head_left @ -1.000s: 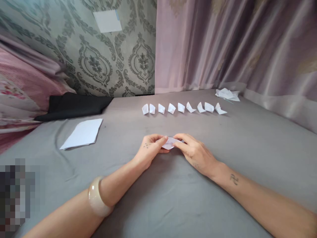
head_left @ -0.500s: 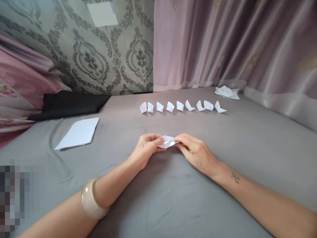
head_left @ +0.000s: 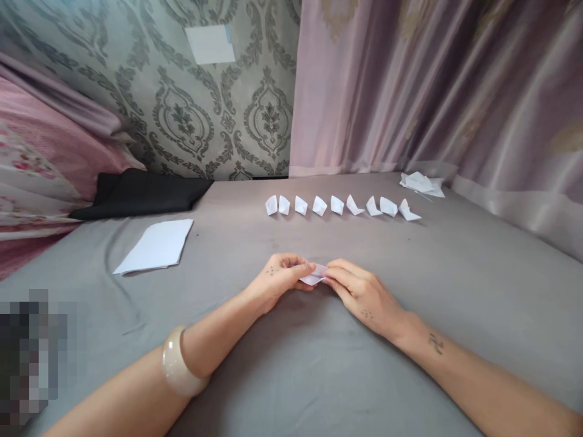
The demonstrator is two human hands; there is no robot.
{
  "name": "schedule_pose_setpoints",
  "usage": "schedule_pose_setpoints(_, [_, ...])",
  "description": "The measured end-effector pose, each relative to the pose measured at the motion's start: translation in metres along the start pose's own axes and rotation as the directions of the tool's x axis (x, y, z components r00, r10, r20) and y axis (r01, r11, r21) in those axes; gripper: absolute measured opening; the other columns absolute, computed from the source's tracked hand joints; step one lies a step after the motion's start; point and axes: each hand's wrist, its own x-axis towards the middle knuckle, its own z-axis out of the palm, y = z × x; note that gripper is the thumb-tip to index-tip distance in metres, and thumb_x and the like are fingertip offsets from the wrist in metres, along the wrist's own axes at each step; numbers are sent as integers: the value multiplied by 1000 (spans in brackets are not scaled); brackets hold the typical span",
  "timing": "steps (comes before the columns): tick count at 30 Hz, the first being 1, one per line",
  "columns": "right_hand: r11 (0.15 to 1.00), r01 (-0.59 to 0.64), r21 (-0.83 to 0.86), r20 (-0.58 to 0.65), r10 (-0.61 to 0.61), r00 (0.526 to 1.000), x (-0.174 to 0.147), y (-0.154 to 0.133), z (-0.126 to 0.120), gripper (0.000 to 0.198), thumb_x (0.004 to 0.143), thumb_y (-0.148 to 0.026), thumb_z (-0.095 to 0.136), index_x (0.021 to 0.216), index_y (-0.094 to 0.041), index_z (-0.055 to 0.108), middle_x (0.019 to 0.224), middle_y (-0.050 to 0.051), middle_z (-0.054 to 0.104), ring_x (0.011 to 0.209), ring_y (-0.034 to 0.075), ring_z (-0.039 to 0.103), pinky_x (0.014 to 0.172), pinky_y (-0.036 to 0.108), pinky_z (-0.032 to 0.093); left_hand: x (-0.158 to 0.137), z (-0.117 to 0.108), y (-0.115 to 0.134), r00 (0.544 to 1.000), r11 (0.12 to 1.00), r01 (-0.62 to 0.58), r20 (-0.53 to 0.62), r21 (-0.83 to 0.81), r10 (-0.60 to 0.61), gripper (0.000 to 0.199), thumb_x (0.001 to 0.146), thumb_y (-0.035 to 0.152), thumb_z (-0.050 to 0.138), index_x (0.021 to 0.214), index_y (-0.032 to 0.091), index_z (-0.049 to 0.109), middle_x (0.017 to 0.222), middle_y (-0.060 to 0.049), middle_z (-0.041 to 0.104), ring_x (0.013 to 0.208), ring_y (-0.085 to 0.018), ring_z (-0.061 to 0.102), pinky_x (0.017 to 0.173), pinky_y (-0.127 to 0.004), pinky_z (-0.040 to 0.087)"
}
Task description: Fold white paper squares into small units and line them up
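Observation:
Between my hands is a small piece of folded white paper point(head_left: 313, 278), held just above the grey cloth surface point(head_left: 291, 358). My left hand point(head_left: 288, 276) pinches its left side, the thumb lying across the top. At the paper's right end, my right hand point(head_left: 357, 285) grips the tip between thumb and fingers. Parts of the paper are covered by the fingers. Beyond the hands stands a row of several small folded white paper pieces point(head_left: 319, 206), boat-like in shape.
A stack of white paper sheets point(head_left: 157, 246) lies at the left, with black cloth point(head_left: 146, 194) behind it. Loose white papers point(head_left: 421, 183) lie at the far right by the pink curtain point(head_left: 364, 91). A patterned wall point(head_left: 182, 115) bounds the back.
My left thumb has moved right over the folded paper, which now looks flatter and shows less of itself. The whole view has shifted slightly, so everything sits lower and further right.

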Motion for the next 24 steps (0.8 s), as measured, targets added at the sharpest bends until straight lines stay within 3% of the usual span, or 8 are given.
schedule_pose_setpoints(5, [999,50,14,-51,-49,997,4,-2,3,19,94,-18,46,101,-21,63,97,5,64,82,16,62,73,28,50,5,-7,0,1000,999,-11,-5,-38,11,22,74,32,70,74,10,68,74,-8,69,67,-14,65,65,-25,54])
schedule_pose_setpoints(10, [993,116,26,-34,-115,993,18,-4,6,20,95,-18,44,104,-21,62,93,5,65,80,16,61,72,29,48,11,-17,7,997,1000,-17,-81,-16,15,23,78,33,66,71,10,64,60,-5,64,53,-10,58,51,-20,47])
schedule_pose_setpoints(18, [989,118,85,-47,-114,992,63,-18,21,20,95,-21,44,97,-19,65,88,5,65,78,15,61,73,27,47,25,-45,18,963,990,-135,-241,-38,123,26,76,36,65,69,11,63,56,-3,59,47,-8,51,43,-18,35])
schedule_pose_setpoints(21, [996,83,32,-48,-82,996,83,-27,34,22,95,-22,44,96,-19,66,86,4,66,77,14,62,74,26,47,31,-56,19,880,981,-176,-460,-76,122,34,75,44,65,72,11,62,54,-2,55,46,-9,50,43,-19,36])
schedule_pose_setpoints(24, [996,-11,-86,-12,10,1000,106,-38,46,25,96,-23,43,97,-18,67,88,5,67,80,15,63,76,25,45,37,-67,19,726,976,-210,-678,-55,118,33,82,45,57,85,12,58,60,1,52,48,-10,51,46,-21,40])
